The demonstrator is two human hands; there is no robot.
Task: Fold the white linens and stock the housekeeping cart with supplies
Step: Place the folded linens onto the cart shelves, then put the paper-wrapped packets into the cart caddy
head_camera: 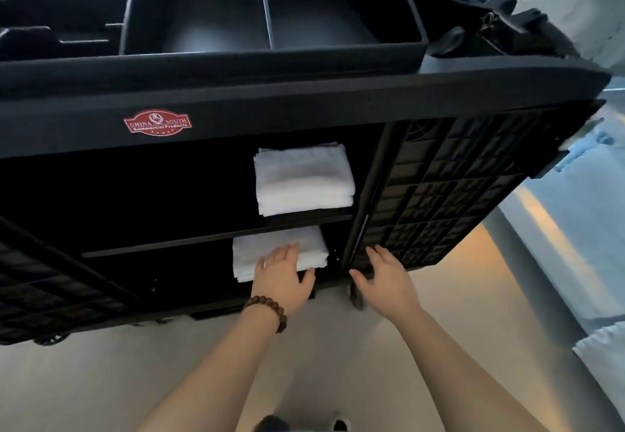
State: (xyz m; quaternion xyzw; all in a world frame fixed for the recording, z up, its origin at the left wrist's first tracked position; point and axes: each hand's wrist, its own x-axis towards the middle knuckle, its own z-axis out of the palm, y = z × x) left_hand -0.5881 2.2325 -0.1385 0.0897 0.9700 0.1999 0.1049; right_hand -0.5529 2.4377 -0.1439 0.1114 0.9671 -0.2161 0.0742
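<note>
in the black plastic housekeeping cart (304, 107), one folded white linen stack (304, 178) sits on the upper shelf (203, 239) and my left hand (282, 276) rests flat on the lower stack (248, 257); my right hand (385, 279) hovers open, holding nothing. the black top bins (270, 9) look unstocked, so i judge supplies remain.

Hotel setting: housekeeping cart (304, 100), folded white towels (302, 178) shelved.

2 folded white linen stacks (303, 179) on black cart (236, 107) shelves.
</note>
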